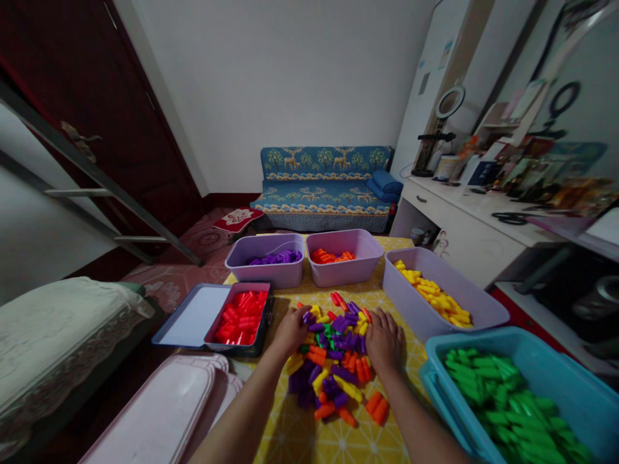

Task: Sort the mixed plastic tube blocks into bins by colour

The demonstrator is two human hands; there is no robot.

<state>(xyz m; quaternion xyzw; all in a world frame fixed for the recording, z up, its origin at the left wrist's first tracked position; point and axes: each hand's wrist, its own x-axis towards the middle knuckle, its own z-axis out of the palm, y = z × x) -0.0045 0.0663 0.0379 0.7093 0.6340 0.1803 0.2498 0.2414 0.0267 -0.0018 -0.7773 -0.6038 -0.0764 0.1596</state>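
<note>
A mixed pile of small plastic pieces [333, 348] in purple, orange, yellow, green and red lies on the yellow patterned tablecloth [382, 444]. At the pile's left edge is my left hand [291, 333], its fingers apart and touching purple and yellow pieces. Against the right edge rests my right hand [385, 340], fingers loosely spread beside orange and yellow pieces. Both hands cup the heap from the sides, and neither appears to grip a piece. A joined pair of orange pieces [377, 408] lies apart, near my right forearm.
Around the pile stand lilac bins of purple [264, 281], orange [338, 277] and yellow pieces [454, 327], a teal bin [435, 361] of green ones, and an open box of red ones [242, 316]. Pale lids [159, 406] lie front left. Behind is a blue sofa [324, 193].
</note>
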